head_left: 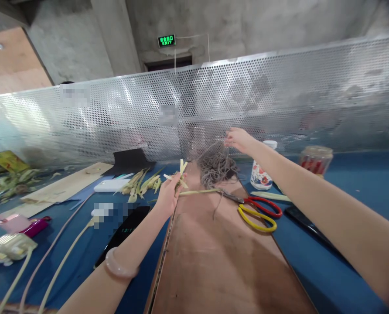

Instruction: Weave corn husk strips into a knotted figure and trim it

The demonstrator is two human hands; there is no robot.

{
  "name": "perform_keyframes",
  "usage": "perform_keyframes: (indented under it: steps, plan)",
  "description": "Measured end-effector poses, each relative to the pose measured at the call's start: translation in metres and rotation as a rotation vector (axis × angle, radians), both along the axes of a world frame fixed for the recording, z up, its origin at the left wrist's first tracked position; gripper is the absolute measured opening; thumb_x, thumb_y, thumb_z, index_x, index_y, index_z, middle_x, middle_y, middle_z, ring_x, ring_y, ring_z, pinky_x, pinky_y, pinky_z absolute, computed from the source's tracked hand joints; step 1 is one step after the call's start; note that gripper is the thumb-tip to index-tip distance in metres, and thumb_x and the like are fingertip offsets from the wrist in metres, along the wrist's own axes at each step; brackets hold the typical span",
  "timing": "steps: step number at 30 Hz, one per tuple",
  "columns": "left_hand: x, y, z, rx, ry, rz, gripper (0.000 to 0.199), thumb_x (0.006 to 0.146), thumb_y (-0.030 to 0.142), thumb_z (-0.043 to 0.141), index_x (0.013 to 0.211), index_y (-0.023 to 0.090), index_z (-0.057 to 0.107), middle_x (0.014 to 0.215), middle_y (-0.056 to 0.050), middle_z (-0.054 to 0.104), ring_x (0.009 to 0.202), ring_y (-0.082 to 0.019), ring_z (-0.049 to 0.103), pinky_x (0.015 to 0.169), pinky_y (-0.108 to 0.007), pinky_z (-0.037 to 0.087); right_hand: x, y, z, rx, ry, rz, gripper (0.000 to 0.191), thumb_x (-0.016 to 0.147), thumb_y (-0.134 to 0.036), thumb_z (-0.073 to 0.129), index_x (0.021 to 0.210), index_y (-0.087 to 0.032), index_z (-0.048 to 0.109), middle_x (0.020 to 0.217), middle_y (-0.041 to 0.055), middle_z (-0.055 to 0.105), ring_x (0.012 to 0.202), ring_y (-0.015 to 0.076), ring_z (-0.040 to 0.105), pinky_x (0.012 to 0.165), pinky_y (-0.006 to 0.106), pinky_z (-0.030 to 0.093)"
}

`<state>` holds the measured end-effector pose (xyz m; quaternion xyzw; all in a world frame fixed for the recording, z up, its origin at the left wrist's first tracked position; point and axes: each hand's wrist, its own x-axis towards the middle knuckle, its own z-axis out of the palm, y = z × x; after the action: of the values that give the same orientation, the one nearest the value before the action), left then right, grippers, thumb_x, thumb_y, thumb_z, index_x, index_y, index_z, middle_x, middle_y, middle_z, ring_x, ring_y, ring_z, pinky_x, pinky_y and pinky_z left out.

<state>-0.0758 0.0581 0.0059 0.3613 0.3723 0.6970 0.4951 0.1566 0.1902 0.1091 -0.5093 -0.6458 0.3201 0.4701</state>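
Grey yarn below the right hand

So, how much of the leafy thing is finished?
Done, it looks like: the pale strips are bunched and crossed in the left hand. Happening now: the right hand pulls up thin strands from the grey yarn. Probably left: fixing and tidying, since strip ends poke out and the scissors lie unheld. I can't see how much is tied.
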Motion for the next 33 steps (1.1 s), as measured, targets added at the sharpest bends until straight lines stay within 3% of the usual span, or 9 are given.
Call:
perform_keyframes:
  steps: [3,4,6,11,17,23,27,31,33]
  plan:
    - [0.004,-0.003,-0.002,-0.03,0.056,-0.028,0.017,0.076,0.028,0.066,0.082,0.013,0.064,0.093,-0.008,0.069,0.085,-0.015,0.065,0.079,-0.027,0.051,-0.003,-0.005,-0.01,-0.049,-0.531,-0.092,0.069,0.072,-0.003,0.052,0.137,-0.007,0.03,0.097,0.0182,0.066,0.084,0.0245,0.065,0.078,0.042,0.052]
    - [0.005,-0.004,-0.003,-0.043,0.081,-0.026,0.017,0.076,0.028,0.065,0.082,0.012,0.064,0.091,-0.007,0.069,0.082,-0.014,0.065,0.076,-0.026,0.051,-0.003,-0.01,-0.018,0.005,-0.826,-0.13,0.064,0.071,-0.003,0.053,0.133,-0.005,0.037,0.098,0.021,0.066,0.09,0.0279,0.065,0.082,0.045,0.049]
    - [0.006,-0.004,-0.005,-0.075,0.132,-0.012,0.017,0.077,0.029,0.065,0.08,0.012,0.064,0.086,-0.007,0.068,0.078,-0.013,0.064,0.072,-0.024,0.05,-0.005,-0.023,-0.038,0.093,-0.923,-0.107,0.044,0.075,-0.007,0.052,0.119,-0.009,0.054,0.108,0.0221,0.063,0.103,0.0311,0.06,0.09,0.046,0.043]
    - [0.0,0.0,-0.014,-0.236,0.35,0.04,0.021,0.077,0.033,0.062,0.078,0.013,0.061,0.074,-0.005,0.066,0.061,-0.011,0.061,0.055,-0.022,0.046,-0.004,-0.056,-0.086,0.372,-1.236,0.308,0.021,0.084,-0.023,0.046,0.094,-0.018,0.063,0.099,0.0127,0.068,0.091,0.0262,0.065,0.074,0.032,0.047]
    - [-0.009,0.002,-0.02,-0.244,1.135,0.036,0.024,0.083,0.036,0.05,0.068,0.017,0.052,0.053,-0.002,0.062,0.047,-0.015,0.058,0.051,-0.025,0.043,0.004,-0.061,-0.112,0.214,-1.179,0.238,0.022,0.083,-0.032,0.049,0.092,-0.018,0.063,0.096,0.0117,0.069,0.087,0.025,0.066,0.067,0.028,0.045]
    - [-0.01,0.001,-0.019,-0.101,1.493,0.09,0.023,0.087,0.033,0.044,0.072,0.018,0.052,0.065,-0.006,0.067,0.066,-0.019,0.065,0.061,-0.026,0.043,0.01,-0.054,-0.13,0.226,-1.04,0.156,0.013,0.078,-0.02,0.051,0.082,-0.017,0.062,0.085,0.009,0.07,0.08,0.0217,0.065,0.063,0.025,0.042]
    - [-0.008,-0.002,-0.018,-0.083,1.574,0.121,0.022,0.088,0.032,0.041,0.076,0.017,0.053,0.073,-0.008,0.067,0.068,-0.02,0.065,0.06,-0.026,0.041,0.017,-0.054,-0.121,0.153,-0.74,0.022,0.008,0.078,-0.019,0.051,0.079,-0.016,0.058,0.077,0.0068,0.069,0.069,0.0167,0.064,0.057,0.022,0.043]
    - [-0.006,-0.004,-0.02,-0.091,1.425,0.002,0.025,0.088,0.036,0.041,0.073,0.018,0.049,0.061,-0.004,0.064,0.055,-0.017,0.062,0.054,-0.024,0.039,0.016,-0.064,-0.109,-0.166,-0.434,0.244,0.009,0.08,-0.018,0.045,0.074,-0.017,0.052,0.057,0.0012,0.063,0.037,0.0107,0.052,0.038,0.02,0.037]
    - [-0.004,-0.006,-0.02,-0.085,1.344,-0.032,0.026,0.086,0.039,0.043,0.071,0.019,0.048,0.057,-0.002,0.063,0.052,-0.016,0.06,0.053,-0.024,0.039,0.013,-0.066,-0.108,-0.243,-0.164,0.214,0.011,0.081,-0.017,0.043,0.071,-0.018,0.047,0.054,0.0011,0.062,0.034,0.0098,0.049,0.036,0.021,0.039]
